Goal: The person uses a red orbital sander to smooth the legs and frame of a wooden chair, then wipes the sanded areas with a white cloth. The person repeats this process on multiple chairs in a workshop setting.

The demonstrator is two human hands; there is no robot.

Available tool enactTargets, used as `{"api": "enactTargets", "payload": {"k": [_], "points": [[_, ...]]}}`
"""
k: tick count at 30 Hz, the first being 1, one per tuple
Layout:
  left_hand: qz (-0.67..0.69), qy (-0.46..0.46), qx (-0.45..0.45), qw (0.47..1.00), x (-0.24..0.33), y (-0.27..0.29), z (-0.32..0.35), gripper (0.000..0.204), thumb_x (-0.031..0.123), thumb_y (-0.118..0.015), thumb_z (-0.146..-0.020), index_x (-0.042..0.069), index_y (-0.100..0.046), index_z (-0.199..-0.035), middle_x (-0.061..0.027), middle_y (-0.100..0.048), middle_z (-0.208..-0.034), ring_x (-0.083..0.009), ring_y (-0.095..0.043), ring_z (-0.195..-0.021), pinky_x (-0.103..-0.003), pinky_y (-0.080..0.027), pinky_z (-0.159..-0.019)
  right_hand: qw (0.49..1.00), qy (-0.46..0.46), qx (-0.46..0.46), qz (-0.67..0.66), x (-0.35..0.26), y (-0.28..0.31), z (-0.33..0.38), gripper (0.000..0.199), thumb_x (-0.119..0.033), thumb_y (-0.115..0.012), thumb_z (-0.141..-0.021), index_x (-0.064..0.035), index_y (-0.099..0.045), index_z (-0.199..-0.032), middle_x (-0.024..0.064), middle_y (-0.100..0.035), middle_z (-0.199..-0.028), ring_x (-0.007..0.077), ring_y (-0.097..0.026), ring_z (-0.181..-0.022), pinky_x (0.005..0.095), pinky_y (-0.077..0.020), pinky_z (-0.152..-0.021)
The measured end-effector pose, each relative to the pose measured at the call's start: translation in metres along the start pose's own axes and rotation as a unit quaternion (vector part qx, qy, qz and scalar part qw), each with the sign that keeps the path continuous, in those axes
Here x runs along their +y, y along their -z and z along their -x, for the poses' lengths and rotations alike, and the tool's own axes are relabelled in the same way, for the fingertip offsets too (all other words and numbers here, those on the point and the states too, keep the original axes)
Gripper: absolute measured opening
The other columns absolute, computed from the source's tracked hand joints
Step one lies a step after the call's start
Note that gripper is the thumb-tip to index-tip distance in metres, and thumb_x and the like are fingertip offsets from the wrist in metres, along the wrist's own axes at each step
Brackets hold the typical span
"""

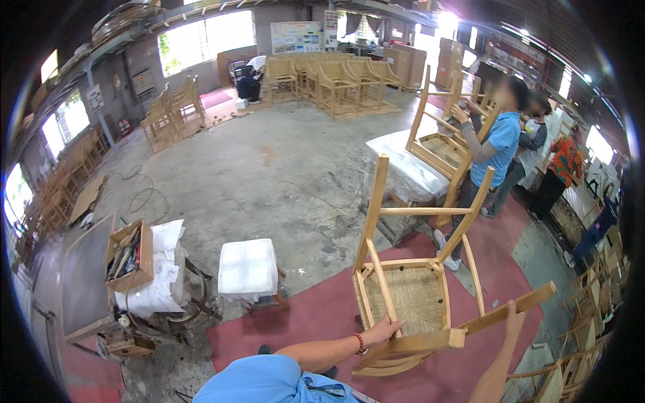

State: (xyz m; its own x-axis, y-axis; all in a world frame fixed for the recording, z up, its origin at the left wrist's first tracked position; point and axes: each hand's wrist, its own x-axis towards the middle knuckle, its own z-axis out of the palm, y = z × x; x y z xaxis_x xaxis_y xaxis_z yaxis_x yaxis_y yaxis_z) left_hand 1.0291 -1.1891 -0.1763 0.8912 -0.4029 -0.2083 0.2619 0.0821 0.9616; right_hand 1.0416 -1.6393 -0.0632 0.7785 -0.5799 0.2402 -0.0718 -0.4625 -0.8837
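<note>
A light wooden chair (378, 191) with a woven seat (408, 299) is tipped over in front of me, its legs pointing up and outward. The underside of the seat faces me. My left hand (384, 331), with a red bead bracelet at the wrist, is closed on the chair where a rung meets a near leg. Farther right, my right hand (514, 321) grips another leg close to its end. The chair's backrest (393, 365) hangs low near my body, partly hidden by the near leg.
A white-wrapped stool (247, 269) stands left of the chair, beside a workbench with a tool box (131, 256). Right ahead, a co-worker in blue (502, 141) handles another chair (437, 148) on a plastic-covered table (403, 161). Red matting (289, 334) covers the floor here; chairs line the right edge.
</note>
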Motion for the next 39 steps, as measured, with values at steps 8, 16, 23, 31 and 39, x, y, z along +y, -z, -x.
{"api": "enactTargets", "payload": {"k": [8, 16, 23, 31, 39], "points": [[-0.328, 0.017, 0.001, 0.944, -0.067, 0.127, 0.101, 0.055, 0.046, -0.058, -0.092, 0.000, -0.058, -0.121, -0.0238, -0.066, -0.110, -0.0370, -0.063, -0.104, -0.044, -0.049, -0.087, 0.986, -0.067, -0.137, 0.061, 0.074, -0.166, 0.212, 0.059, -0.027, -0.057, -0.097, 0.0083, -0.036, -0.139, 0.0228, -0.048, -0.136, 0.0351, -0.049, -0.123, 0.0419, -0.0389, -0.104], [-0.190, 0.290, 0.549, 0.760, -0.187, 0.277, 0.491, 0.038, 0.029, -0.058, -0.085, -0.005, -0.070, -0.096, -0.0266, -0.069, -0.099, -0.0382, -0.067, -0.096, -0.045, -0.052, -0.083, 0.748, 0.036, -0.649, 0.134, -0.038, -0.346, 0.450, 0.048, -0.025, -0.058, -0.095, 0.0071, -0.045, -0.129, 0.0206, -0.056, -0.125, 0.0350, -0.054, -0.112, 0.0434, -0.0428, -0.097], [0.138, 0.259, 0.784, 0.547, -0.259, 0.150, 0.804, 0.038, 0.029, -0.056, -0.089, -0.006, -0.068, -0.096, -0.0278, -0.066, -0.109, -0.0426, -0.065, -0.099, -0.047, -0.050, -0.085, 0.496, 0.163, -0.797, 0.303, -0.090, -0.394, 0.657, 0.039, -0.023, -0.059, -0.094, 0.0062, -0.054, -0.119, 0.0186, -0.062, -0.115, 0.0348, -0.059, -0.102, 0.0447, -0.0463, -0.091], [0.198, 0.338, 0.761, 0.518, -0.424, -0.047, 0.863, 0.044, 0.035, -0.054, -0.089, -0.004, -0.071, -0.099, -0.0267, -0.069, -0.097, -0.0413, -0.067, -0.093, -0.049, -0.052, -0.083, 0.058, 0.699, -0.666, 0.254, -0.110, -0.457, 0.831, 0.031, -0.021, -0.061, -0.092, 0.0051, -0.063, -0.109, 0.0164, -0.069, -0.105, 0.0347, -0.065, -0.091, 0.0461, -0.0502, -0.085], [0.352, 0.306, 0.765, 0.444, -0.478, -0.029, 0.989, 0.036, 0.034, -0.057, -0.091, 0.001, -0.070, -0.096, -0.0149, -0.068, -0.081, -0.0282, -0.065, -0.076, -0.041, -0.051, -0.068, 0.346, 0.236, -0.844, 0.335, -0.226, -0.471, 1.077, 0.020, -0.016, -0.060, -0.090, 0.0013, -0.066, -0.097, 0.0108, -0.063, -0.075, 0.0198, -0.059, -0.064, 0.0358, -0.0489, -0.054]]}}
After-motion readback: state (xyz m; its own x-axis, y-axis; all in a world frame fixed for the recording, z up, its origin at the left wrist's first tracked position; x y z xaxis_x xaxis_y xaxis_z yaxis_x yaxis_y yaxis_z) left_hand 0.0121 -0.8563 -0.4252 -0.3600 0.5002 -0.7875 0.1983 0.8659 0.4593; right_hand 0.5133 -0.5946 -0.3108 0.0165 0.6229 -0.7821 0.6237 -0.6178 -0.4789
